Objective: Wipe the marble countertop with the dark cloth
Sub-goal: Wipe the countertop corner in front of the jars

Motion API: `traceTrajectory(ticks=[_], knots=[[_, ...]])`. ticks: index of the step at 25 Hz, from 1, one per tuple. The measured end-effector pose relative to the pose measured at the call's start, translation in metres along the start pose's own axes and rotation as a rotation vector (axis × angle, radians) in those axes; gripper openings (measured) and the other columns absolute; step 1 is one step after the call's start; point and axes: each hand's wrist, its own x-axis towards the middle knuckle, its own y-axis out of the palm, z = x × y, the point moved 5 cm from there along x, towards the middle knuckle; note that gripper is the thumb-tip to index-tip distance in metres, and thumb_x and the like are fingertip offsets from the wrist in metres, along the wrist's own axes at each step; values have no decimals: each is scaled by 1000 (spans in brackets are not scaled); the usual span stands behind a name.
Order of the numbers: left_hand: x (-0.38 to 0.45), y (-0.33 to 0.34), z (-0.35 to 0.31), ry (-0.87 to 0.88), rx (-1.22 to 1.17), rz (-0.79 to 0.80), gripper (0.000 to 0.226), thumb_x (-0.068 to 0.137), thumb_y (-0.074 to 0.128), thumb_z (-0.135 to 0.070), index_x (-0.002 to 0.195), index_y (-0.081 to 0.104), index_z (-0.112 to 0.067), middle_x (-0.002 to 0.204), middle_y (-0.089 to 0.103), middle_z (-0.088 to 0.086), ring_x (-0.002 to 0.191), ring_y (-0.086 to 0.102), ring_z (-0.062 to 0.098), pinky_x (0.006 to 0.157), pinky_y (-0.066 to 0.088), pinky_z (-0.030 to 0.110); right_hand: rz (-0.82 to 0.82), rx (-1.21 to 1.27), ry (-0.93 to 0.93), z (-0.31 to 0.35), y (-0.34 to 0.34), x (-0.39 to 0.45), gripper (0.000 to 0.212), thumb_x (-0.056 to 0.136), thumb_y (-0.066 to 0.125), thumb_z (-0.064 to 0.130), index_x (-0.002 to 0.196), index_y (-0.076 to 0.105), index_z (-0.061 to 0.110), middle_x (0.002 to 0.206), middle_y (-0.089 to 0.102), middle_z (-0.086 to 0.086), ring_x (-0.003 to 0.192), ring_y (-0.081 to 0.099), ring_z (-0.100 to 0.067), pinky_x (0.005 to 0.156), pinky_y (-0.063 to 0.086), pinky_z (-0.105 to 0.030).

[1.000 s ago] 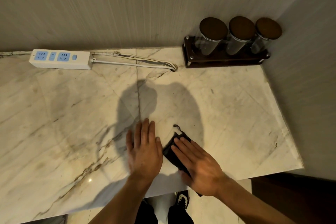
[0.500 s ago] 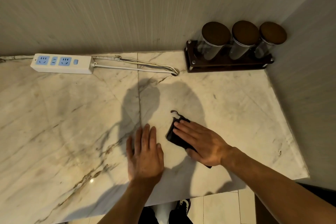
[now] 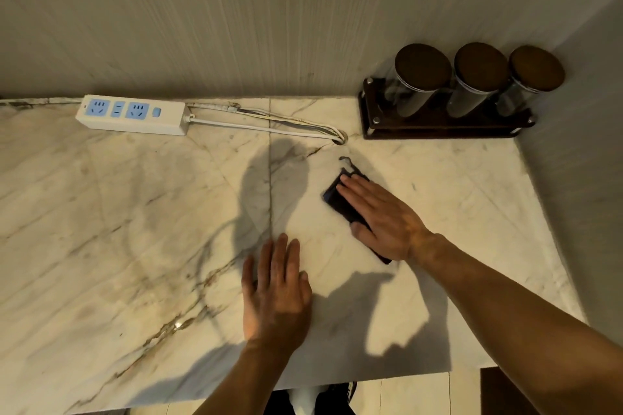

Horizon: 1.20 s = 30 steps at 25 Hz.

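The right hand [image 3: 384, 219] lies flat, fingers extended, pressing the dark cloth [image 3: 338, 200] onto the marble countertop [image 3: 135, 229], right of the middle seam and a little in front of the cable hole. The cloth's long axis runs diagonally from far-left to near-right, under the palm. The left hand [image 3: 276, 293] rests flat and empty nearer the front edge, so the right hand is clearly the one to continue wiping.

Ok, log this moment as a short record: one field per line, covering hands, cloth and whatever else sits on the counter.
surface: marble countertop
right hand: flat, palm down on the dark cloth
left hand: flat on bare marble, apart from the cloth
power strip: by the back wall, left
cable: runs right from the strip
jar rack: back right corner, three lidded jars
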Motion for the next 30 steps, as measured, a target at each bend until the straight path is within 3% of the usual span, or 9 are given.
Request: traceTrajectory(ticks=[6,19,30], knots=[[2,-1,0,-10,10,-21,53,90,41,-35,140,45,-16,146,46,7,137,39,26,113,18,47,-81,6,192,-16,-8,22,67,97,41,37,152,12,14,162,8,-5,148,2,-16,120,7,-37],[-2,-6,0,56,-47,-147,50,91,44,-29,138,48,-13,143,50,11,134,42,29,109,29,52,-310,146,777,-42,-5,27,67,94,33,40,152,10,14,162,11,-7,148,6,-25,119,7,-38],[-1,-4,1,24,-54,-80,52,91,38,-34,139,45,-15,144,48,9,135,40,28,113,21,49,-427,247,1043,-17,-4,-8,67,96,35,33,152,8,8,162,6,-12,148,2,-26,120,6,-40]])
